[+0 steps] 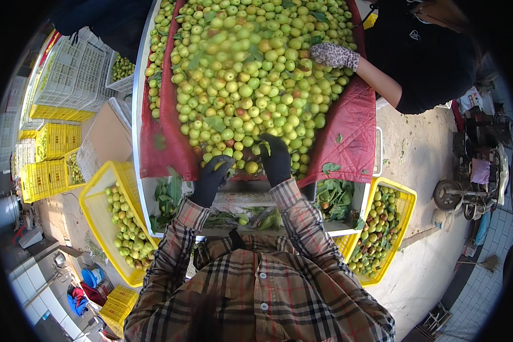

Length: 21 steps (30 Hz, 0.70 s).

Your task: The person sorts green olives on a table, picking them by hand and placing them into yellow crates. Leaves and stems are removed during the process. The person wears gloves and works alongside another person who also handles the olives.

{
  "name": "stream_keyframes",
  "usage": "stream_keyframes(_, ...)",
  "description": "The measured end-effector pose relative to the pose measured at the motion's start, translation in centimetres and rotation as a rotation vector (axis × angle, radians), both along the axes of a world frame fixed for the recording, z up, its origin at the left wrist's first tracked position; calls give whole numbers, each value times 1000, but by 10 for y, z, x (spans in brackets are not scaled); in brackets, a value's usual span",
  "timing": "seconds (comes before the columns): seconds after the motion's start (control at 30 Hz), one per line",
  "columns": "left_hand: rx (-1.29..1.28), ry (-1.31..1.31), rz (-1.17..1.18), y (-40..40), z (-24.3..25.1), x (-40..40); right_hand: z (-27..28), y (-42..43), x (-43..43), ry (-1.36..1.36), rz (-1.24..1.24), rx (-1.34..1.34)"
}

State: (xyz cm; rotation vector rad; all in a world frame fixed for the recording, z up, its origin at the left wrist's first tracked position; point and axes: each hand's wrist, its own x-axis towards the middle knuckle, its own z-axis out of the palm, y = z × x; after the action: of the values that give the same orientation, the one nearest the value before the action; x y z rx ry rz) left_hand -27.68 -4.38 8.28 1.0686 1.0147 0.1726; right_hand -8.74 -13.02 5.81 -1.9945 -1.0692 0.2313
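Observation:
A large heap of green and reddish jujube-like fruits [248,85] lies on a red cloth [346,128] over a metal-edged table. My left hand [213,177], in a black glove, is at the near left edge of the heap, its fingers curled at a yellowish fruit; whether it grips it is unclear. My right hand [275,160], also black-gloved, reaches into the near edge of the heap, its fingers around a green fruit or leaf that is partly hidden. A yellow-green fruit [251,167] lies between the hands. Green leaves [215,123] are scattered among the fruits.
Yellow crates of fruit stand left [87,205] and right [406,222] of me. Picked leaves [335,199] fill a tray below the cloth. A co-worker's gloved hand [335,56] touches the heap at right; another person in dark clothes stands at upper left. White crates [68,72] are stacked left.

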Motion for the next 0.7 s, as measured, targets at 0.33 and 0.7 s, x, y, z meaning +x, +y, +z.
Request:
stream_keyframes(0.33, -732, -712, 453, 35, -1, 28, 11, 174, 76, -361, 249, -96)
stream_keyframes(0.7, 171, -313, 191, 36, 9, 48, 17, 162, 108, -78, 121, 67)
